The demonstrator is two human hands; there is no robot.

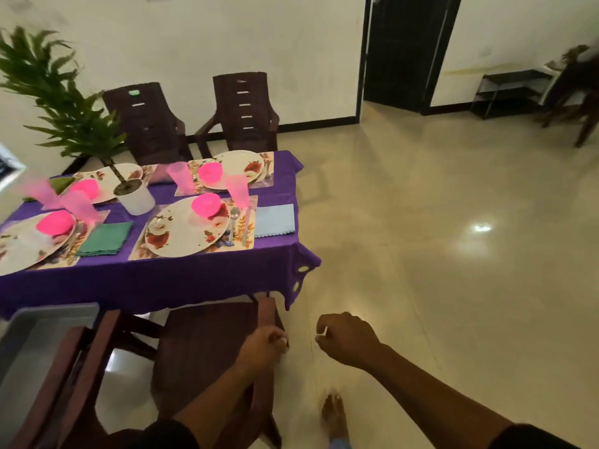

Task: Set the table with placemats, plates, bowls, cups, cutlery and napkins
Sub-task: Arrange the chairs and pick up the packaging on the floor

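Looks all but set, table (168, 280) laid with plates (184, 233), bowls (206, 204), cups (237, 189), napkins (275, 220); left hand (264, 346) grips chair (207, 345), right hand (345, 338) loosely curled, empty; next probably tuck chair in.

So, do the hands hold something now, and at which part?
The left hand grips the near chair by the top of its right armrest. The right hand is loosely curled in the air and holds nothing.
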